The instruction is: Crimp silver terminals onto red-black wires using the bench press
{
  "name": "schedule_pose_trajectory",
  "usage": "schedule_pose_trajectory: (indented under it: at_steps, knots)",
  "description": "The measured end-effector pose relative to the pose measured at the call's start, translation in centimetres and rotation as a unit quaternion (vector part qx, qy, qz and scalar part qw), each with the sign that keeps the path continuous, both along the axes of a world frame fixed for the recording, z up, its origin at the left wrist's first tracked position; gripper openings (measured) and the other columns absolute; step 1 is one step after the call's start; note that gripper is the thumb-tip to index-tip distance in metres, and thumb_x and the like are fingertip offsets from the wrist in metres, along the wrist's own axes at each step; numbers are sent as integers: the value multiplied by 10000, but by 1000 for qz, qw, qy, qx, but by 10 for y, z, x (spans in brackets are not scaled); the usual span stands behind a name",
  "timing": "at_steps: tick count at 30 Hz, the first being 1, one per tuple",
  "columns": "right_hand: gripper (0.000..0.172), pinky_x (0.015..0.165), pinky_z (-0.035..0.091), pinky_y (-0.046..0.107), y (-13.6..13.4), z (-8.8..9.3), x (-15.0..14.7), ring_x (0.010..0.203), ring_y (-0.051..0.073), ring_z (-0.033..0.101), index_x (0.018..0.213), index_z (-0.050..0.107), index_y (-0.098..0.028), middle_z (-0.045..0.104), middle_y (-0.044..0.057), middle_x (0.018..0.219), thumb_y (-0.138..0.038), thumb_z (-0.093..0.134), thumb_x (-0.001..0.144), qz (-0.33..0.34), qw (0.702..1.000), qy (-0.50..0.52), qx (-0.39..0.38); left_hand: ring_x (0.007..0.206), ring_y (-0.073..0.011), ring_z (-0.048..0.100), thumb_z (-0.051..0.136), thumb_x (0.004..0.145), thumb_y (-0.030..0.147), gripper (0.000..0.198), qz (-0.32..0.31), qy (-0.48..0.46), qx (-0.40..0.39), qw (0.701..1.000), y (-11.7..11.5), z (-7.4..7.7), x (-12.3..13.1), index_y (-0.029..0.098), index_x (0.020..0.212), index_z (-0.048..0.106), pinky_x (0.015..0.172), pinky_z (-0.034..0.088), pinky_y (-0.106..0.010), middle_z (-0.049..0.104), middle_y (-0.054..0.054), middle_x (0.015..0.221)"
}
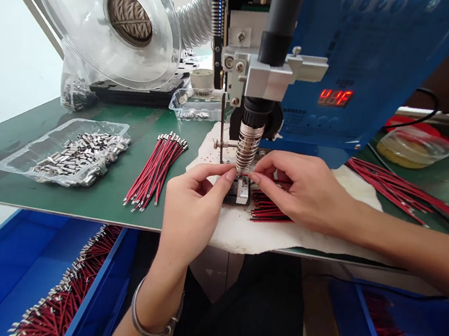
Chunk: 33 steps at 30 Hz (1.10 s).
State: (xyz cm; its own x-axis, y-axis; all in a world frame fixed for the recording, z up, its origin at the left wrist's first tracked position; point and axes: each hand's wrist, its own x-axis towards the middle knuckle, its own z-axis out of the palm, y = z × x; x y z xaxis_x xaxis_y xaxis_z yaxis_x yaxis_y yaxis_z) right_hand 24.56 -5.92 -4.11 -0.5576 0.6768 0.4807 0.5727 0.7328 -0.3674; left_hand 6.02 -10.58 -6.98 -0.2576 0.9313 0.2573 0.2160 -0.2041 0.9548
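Observation:
My left hand (pixel 193 208) has thumb and forefinger pinched at the left side of a small metal fixture (pixel 241 192); what lies between the fingertips is too small to make out. From the other side, my right hand (pixel 303 194) pinches a thin red wire (pixel 255 176) close to the fixture. Right above the fingertips comes down the spring-wrapped head (pixel 249 138) of a blue soldering machine (pixel 320 120). Beneath my right hand, red and black wires (pixel 268 211) lie on a white cloth (pixel 236 235), partly covered by the hand.
Left on the green table (pixel 149 118) are a wire bundle with metal ends (pixel 156 173) and a clear tray (pixel 16 164) of small metal parts (pixel 82 159). Behind stands a large clear reel (pixel 75 13). More wires (pixel 393 191) lie right. Blue bins (pixel 5 250) hold wires below the edge.

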Motion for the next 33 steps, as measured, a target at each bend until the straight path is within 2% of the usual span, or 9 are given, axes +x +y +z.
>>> schedule_pose_trajectory:
  at_steps: [5, 10, 18, 25, 33]
  knots:
    - [141, 576, 391, 264, 0, 0, 1, 581, 112, 533, 894, 652, -185, 680, 1, 756, -291, 586, 959, 0, 1000, -4, 8, 646, -147, 609, 759, 825, 399, 228, -2, 5, -4, 1000, 0, 0, 0, 206, 936, 805, 554, 437, -247, 728, -46, 791]
    - [103, 554, 392, 261, 2, 1, 3, 561, 103, 524, 926, 661, -192, 682, -6, 767, -283, 615, 947, 24, 999, -15, 40, 747, -169, 649, 749, 833, 416, 237, -17, -3, 5, 1000, 1, 1, 0, 200, 923, 787, 576, 459, -234, 748, -60, 899]
    - [140, 640, 459, 279, 4, 1, 9, 755, 155, 667, 933, 685, -200, 735, 22, 855, -259, 564, 972, 47, 995, -31, 77, 743, -169, 650, 746, 837, 412, 243, -30, -13, 9, 999, 0, 0, -2, 178, 899, 775, 602, 475, -239, 740, -65, 861]
    - [166, 709, 513, 282, 5, 3, 11, 830, 162, 705, 983, 708, -212, 765, 27, 939, -203, 542, 972, 75, 994, -19, 76, 764, -175, 661, 741, 843, 398, 224, -31, -3, 2, 1000, 1, 1, -2, 178, 878, 763, 598, 472, -233, 745, -71, 875]
    - [169, 691, 515, 299, 8, 2, 12, 816, 174, 710, 988, 706, -228, 769, 18, 939, -221, 537, 969, 58, 994, -43, 77, 738, -165, 647, 738, 844, 403, 228, -30, 2, 4, 1000, 1, 1, -2, 179, 884, 756, 569, 451, -227, 736, -62, 868]
